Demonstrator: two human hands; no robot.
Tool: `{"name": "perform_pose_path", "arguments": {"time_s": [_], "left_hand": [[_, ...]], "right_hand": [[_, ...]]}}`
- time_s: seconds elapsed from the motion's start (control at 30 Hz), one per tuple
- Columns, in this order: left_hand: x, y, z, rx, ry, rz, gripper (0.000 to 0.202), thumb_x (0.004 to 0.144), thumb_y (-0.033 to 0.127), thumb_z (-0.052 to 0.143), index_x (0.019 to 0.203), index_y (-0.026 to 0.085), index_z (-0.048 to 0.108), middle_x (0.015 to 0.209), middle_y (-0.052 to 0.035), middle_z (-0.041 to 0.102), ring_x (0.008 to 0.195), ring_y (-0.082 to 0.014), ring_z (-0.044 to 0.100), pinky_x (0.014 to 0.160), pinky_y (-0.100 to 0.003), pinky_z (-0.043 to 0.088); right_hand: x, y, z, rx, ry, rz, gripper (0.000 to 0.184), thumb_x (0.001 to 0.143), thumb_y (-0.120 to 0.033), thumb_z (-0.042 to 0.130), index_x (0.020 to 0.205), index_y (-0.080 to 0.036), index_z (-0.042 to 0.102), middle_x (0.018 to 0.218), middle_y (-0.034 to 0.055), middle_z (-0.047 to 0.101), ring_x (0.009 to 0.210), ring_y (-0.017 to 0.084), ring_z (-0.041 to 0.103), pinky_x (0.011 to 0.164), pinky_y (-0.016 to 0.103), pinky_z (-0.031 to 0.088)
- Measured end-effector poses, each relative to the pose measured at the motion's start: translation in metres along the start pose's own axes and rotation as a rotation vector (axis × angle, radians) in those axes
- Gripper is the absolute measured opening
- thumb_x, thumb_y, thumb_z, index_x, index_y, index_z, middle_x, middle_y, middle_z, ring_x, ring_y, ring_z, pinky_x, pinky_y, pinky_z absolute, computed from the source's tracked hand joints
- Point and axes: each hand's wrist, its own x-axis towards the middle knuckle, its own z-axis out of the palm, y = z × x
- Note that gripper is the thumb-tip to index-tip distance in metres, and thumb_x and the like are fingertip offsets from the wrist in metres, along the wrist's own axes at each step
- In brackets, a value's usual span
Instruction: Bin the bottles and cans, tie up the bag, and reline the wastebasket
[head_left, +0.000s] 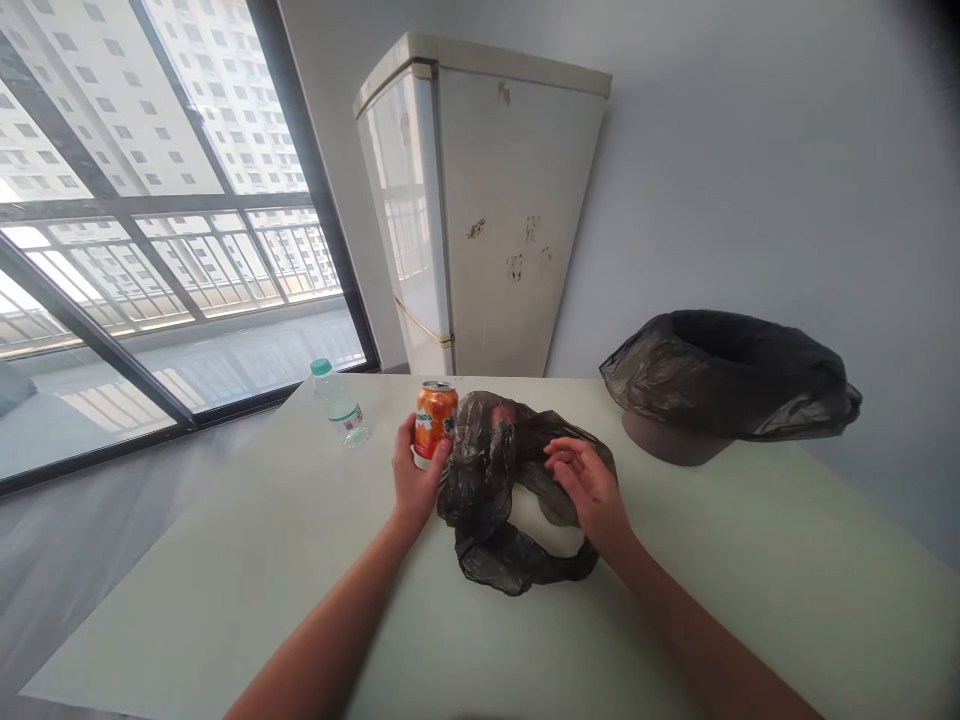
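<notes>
My left hand point(419, 470) is wrapped round an orange soda can point(433, 420), which stands upright at the left side of a crumpled black plastic bag point(480, 480). Something reddish shows through the bag's thin film near its top. Over the right part of the bag is my right hand point(589, 487), its fingers slightly curled and apart, holding nothing I can see. Whether its fingertips touch the film, I cannot tell. The bag's handle loop spreads toward me on the table.
A clear plastic bottle with a green cap point(341, 405) stands left on the pale table point(225, 580). At the back right is a brown bin point(667, 440) lined with a black bag point(675, 375). Behind the table are a white fridge point(510, 200) and glass balcony doors point(172, 220).
</notes>
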Motion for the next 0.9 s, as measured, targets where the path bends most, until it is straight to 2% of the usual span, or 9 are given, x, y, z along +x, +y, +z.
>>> {"name": "perform_pose_path", "arguments": {"time_s": [0.1, 0.2, 0.33, 0.4, 0.47, 0.6, 0.67, 0.77, 0.9], "left_hand": [[0.014, -0.019, -0.002, 0.033, 0.100, -0.168, 0.059, 0.089, 0.054, 0.074, 0.137, 0.024, 0.056, 0.120, -0.0094, 0.068, 0.106, -0.0271, 0.068, 0.095, -0.042, 0.055], [0.022, -0.037, -0.004, -0.003, 0.080, -0.250, 0.064, 0.084, 0.050, 0.080, 0.137, 0.025, 0.055, 0.118, -0.0088, 0.070, 0.100, -0.0244, 0.070, 0.088, -0.039, 0.058], [0.025, -0.055, -0.004, 0.027, 0.020, -0.295, 0.067, 0.078, 0.040, 0.084, 0.136, 0.025, 0.054, 0.119, -0.0100, 0.071, 0.100, -0.0247, 0.072, 0.089, -0.040, 0.059], [0.026, -0.061, -0.003, 0.058, 0.010, -0.311, 0.066, 0.078, 0.036, 0.084, 0.136, 0.025, 0.054, 0.115, -0.0091, 0.073, 0.098, -0.0254, 0.073, 0.090, -0.042, 0.059], [0.027, -0.066, -0.004, 0.081, 0.004, -0.291, 0.065, 0.078, 0.035, 0.083, 0.136, 0.025, 0.055, 0.114, -0.0087, 0.073, 0.101, -0.0269, 0.073, 0.093, -0.044, 0.057], [0.027, -0.069, -0.004, 0.128, -0.014, -0.250, 0.060, 0.080, 0.036, 0.081, 0.135, 0.027, 0.056, 0.125, -0.0098, 0.072, 0.113, -0.0303, 0.070, 0.097, -0.046, 0.055], [0.027, -0.069, -0.003, 0.135, -0.019, -0.263, 0.061, 0.081, 0.036, 0.080, 0.136, 0.028, 0.055, 0.129, -0.0099, 0.071, 0.115, -0.0306, 0.069, 0.098, -0.046, 0.054], [0.026, -0.064, -0.003, 0.130, 0.000, -0.250, 0.073, 0.080, 0.037, 0.082, 0.144, 0.029, 0.048, 0.136, -0.0109, 0.066, 0.124, -0.0314, 0.066, 0.105, -0.048, 0.052], [0.022, -0.038, -0.006, 0.226, 0.172, -0.069, 0.083, 0.083, 0.040, 0.081, 0.151, 0.022, 0.039, 0.147, -0.0178, 0.052, 0.140, -0.0353, 0.051, 0.118, -0.054, 0.041]], "right_hand": [[0.000, -0.001, -0.002, -0.159, 0.001, 0.030, 0.027, 0.103, -0.048, 0.057, 0.099, -0.023, 0.066, 0.093, 0.0056, 0.064, 0.075, 0.019, 0.059, 0.066, 0.032, 0.052], [0.001, -0.002, 0.000, -0.243, -0.051, 0.008, 0.027, 0.102, -0.043, 0.056, 0.090, -0.022, 0.067, 0.088, 0.0056, 0.063, 0.070, 0.018, 0.057, 0.061, 0.032, 0.048], [0.002, 0.009, 0.005, -0.337, -0.205, -0.025, 0.020, 0.099, -0.032, 0.057, 0.087, -0.021, 0.068, 0.089, 0.0053, 0.064, 0.072, 0.018, 0.061, 0.066, 0.034, 0.052], [0.000, 0.015, 0.007, -0.364, -0.282, -0.051, 0.016, 0.099, -0.028, 0.056, 0.093, -0.020, 0.069, 0.096, 0.0063, 0.067, 0.076, 0.019, 0.064, 0.070, 0.034, 0.055], [-0.001, 0.018, 0.008, -0.388, -0.324, -0.089, 0.017, 0.099, -0.025, 0.055, 0.104, -0.021, 0.070, 0.108, 0.0086, 0.068, 0.090, 0.021, 0.068, 0.081, 0.038, 0.058], [-0.004, 0.019, 0.007, -0.489, -0.394, -0.166, 0.026, 0.099, -0.020, 0.053, 0.119, -0.023, 0.070, 0.126, 0.0099, 0.066, 0.118, 0.027, 0.064, 0.102, 0.046, 0.056], [-0.005, 0.020, 0.007, -0.543, -0.442, -0.178, 0.029, 0.098, -0.016, 0.053, 0.120, -0.024, 0.070, 0.126, 0.0094, 0.067, 0.117, 0.027, 0.064, 0.101, 0.047, 0.057], [-0.006, 0.023, 0.006, -0.628, -0.482, -0.187, 0.029, 0.095, -0.013, 0.054, 0.116, -0.022, 0.071, 0.115, 0.0088, 0.069, 0.108, 0.027, 0.064, 0.093, 0.046, 0.058], [-0.005, 0.021, 0.006, -0.750, -0.479, -0.156, 0.023, 0.094, -0.011, 0.056, 0.106, -0.021, 0.072, 0.106, 0.0083, 0.069, 0.103, 0.027, 0.063, 0.087, 0.043, 0.058]]}}
